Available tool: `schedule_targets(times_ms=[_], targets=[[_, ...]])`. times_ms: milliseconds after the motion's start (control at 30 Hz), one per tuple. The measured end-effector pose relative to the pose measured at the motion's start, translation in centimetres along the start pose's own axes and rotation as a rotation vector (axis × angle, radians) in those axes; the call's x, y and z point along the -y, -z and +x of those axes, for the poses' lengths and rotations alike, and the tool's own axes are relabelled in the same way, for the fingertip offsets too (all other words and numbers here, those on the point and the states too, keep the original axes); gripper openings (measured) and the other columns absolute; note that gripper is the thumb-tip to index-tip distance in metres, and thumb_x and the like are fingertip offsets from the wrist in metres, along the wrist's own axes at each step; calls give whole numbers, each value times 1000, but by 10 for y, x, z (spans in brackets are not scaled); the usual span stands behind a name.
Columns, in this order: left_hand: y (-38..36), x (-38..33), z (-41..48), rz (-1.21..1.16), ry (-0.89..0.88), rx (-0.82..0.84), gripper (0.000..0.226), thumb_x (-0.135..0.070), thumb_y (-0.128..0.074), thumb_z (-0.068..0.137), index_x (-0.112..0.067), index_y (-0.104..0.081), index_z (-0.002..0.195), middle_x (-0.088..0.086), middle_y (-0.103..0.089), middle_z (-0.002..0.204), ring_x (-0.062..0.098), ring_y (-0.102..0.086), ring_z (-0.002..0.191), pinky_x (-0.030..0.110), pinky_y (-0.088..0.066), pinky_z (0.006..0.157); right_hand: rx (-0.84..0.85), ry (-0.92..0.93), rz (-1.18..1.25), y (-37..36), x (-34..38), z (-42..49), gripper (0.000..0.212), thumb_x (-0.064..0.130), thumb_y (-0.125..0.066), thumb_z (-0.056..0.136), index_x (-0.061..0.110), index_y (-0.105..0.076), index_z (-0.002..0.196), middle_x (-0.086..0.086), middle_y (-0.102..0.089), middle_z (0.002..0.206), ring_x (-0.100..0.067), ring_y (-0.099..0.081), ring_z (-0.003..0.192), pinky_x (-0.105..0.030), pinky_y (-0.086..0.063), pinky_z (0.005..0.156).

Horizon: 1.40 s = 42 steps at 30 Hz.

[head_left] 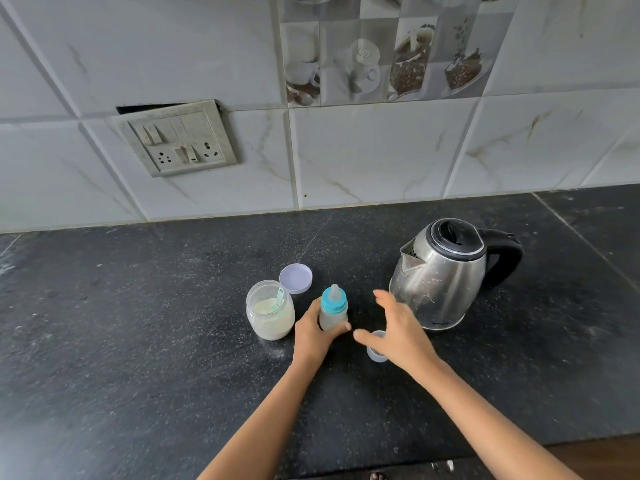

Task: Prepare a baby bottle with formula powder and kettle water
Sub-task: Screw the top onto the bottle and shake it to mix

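Observation:
A small baby bottle with a blue collar and clear teat stands upright on the black counter. My left hand grips its lower body. My right hand hovers just right of it with fingers spread, holding nothing, above the bottle's clear cap lying on the counter. An open jar of formula powder with a green scoop inside stands left of the bottle. A steel kettle with a black lid and handle stands to the right, its spout facing left.
The jar's lilac lid lies upside down behind the jar. A switch and socket panel is set in the tiled wall at the back. The counter's front edge runs near the bottom right.

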<state>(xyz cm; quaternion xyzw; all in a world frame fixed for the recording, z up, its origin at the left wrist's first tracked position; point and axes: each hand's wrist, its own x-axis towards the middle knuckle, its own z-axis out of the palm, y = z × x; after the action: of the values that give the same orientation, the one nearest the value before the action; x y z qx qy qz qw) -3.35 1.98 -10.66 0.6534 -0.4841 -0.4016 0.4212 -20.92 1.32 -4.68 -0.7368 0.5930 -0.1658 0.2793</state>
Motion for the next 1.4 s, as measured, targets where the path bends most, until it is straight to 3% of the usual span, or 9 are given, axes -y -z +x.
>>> schedule_targets(times_ms=[167, 400, 500, 700, 833, 933, 1067, 1200, 1400], targets=[[0, 0, -2, -18, -15, -85, 76, -19, -84, 71, -28, -46, 136, -22, -50, 126, -3, -43, 119, 22, -34, 104, 157, -118, 121, -18, -37, -32, 110, 38, -84, 65, 21, -14, 148, -3, -30, 151, -18, -34, 136, -34, -32, 109], [1, -2, -2, -62, 12, -49, 65, -13, -81, 75, -34, -46, 127, -15, -56, 124, 2, -49, 116, 22, -38, 101, -186, 43, 231, -32, -36, -32, 49, 16, -83, 68, 23, -53, 106, 11, -58, 103, -5, -57, 96, -20, -49, 81], [1, 1, 0, -79, 15, -37, 66, -15, -81, 75, -29, -49, 130, -14, -58, 125, 4, -53, 116, 26, -41, 103, -220, 147, 162, -9, -20, -16, 50, 14, -81, 68, 21, -54, 109, 7, -50, 107, -6, -54, 95, -14, -45, 79], [0, 2, 1, -75, 10, -33, 65, -15, -81, 75, -26, -50, 130, -11, -62, 123, 6, -57, 115, 31, -44, 104, -5, 397, -205, 49, 37, 37, 60, 20, -74, 78, 20, -50, 133, 1, -44, 122, -13, -45, 111, -29, -42, 97], [3, 0, 2, -51, 18, -13, 60, -13, -79, 77, -21, -51, 128, -11, -61, 120, 7, -58, 113, 28, -45, 102, 194, 518, -306, 57, 66, 58, 53, 19, -72, 76, 28, -45, 121, 3, -48, 117, -15, -48, 105, -31, -47, 83], [3, 2, 3, -32, 33, -6, 64, -14, -79, 77, -16, -49, 134, -4, -62, 127, 9, -58, 116, 32, -45, 103, 290, 537, -321, 50, 75, 68, 46, 16, -68, 78, 26, -49, 119, 2, -45, 116, -14, -49, 96, -30, -49, 75], [3, 4, 5, -32, 24, -7, 59, -14, -80, 75, -19, -53, 128, -7, -66, 118, 6, -61, 108, 30, -49, 98, 324, 536, -296, 35, 64, 76, 49, 14, -67, 79, 27, -55, 124, 2, -48, 122, -15, -50, 105, -35, -49, 84], [4, 3, 3, -64, 2, -8, 54, -11, -79, 75, -24, -55, 122, -11, -67, 111, 1, -63, 101, 17, -49, 87, 301, 511, -117, 23, 46, 75, 52, 14, -68, 78, 28, -58, 127, 6, -52, 122, -9, -52, 107, -33, -50, 90], [3, 5, 1, -104, -21, -16, 53, -10, -79, 75, -22, -57, 122, -10, -69, 109, 1, -64, 100, 19, -49, 88, 224, 556, -4, 12, 30, 69, 56, 14, -67, 83, 28, -51, 134, 4, -50, 131, -10, -49, 117, -26, -46, 95]])
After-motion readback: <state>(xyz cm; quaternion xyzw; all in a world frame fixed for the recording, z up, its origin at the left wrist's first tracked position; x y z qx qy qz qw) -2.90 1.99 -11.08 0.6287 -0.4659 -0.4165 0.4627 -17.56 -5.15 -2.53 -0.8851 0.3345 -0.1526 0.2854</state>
